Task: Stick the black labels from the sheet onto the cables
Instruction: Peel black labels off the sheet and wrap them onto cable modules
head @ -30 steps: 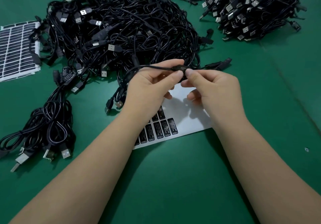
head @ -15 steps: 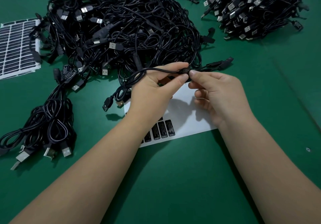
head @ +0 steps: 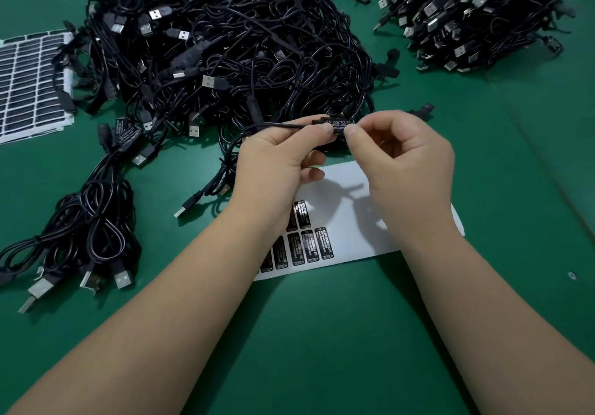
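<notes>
Two bare hands meet above a green table (head: 322, 334), where the left hand (head: 273, 163) and the right hand (head: 409, 163) each pinch between thumb and forefinger the ends of a cable's small black controller (head: 338, 124), its white-lettered label facing up; the cable (head: 231, 144) trails left toward a large tangled pile of cables (head: 225, 44), while the white label sheet (head: 347, 221), a few black labels (head: 325, 244) remaining, lies directly beneath the hands

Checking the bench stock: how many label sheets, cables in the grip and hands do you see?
white paper label sheets: 2, one near, one far left
black cable held in both hands: 1
hands: 2, left hand, right hand
total: 5
</notes>
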Demonstrator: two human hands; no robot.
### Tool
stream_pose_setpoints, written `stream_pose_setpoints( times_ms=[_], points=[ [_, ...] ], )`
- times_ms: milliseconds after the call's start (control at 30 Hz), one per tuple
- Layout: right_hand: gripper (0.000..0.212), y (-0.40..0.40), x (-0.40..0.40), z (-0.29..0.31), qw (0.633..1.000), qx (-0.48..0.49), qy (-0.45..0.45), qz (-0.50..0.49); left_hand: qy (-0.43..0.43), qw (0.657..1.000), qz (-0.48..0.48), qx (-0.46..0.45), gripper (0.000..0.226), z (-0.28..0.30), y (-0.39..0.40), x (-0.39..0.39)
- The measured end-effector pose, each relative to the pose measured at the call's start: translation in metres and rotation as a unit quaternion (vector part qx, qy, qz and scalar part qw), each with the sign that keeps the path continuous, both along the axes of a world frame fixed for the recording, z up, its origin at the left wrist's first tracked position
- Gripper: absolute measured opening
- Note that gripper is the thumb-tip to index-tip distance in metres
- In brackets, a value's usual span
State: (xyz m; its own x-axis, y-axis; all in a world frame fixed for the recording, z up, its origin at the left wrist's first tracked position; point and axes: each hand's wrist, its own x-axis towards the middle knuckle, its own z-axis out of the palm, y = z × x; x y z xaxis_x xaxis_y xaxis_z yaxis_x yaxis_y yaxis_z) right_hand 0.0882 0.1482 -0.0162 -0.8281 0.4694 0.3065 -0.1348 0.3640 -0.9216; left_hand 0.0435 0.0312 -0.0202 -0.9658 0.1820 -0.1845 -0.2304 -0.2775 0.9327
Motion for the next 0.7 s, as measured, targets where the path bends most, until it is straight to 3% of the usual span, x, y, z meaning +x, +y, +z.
stream_pose_setpoints(
  times_ms=[200, 700],
  points=[
    [0.011, -0.0032, 0.0018, -0.0039, 0.993, 0.103, 0.052, -0.029, -0.038, 0.999, -0.008, 0.037, 0.008, 0.0017, 0.0012, 0.001],
    [0.013, -0.0016, -0.0028, -0.007, 0.995, 0.078, 0.029, -0.048, -0.049, 0.998, -0.004, 0.051, 0.005, 0.0037, 0.0067, 0.0063]
  ],
)
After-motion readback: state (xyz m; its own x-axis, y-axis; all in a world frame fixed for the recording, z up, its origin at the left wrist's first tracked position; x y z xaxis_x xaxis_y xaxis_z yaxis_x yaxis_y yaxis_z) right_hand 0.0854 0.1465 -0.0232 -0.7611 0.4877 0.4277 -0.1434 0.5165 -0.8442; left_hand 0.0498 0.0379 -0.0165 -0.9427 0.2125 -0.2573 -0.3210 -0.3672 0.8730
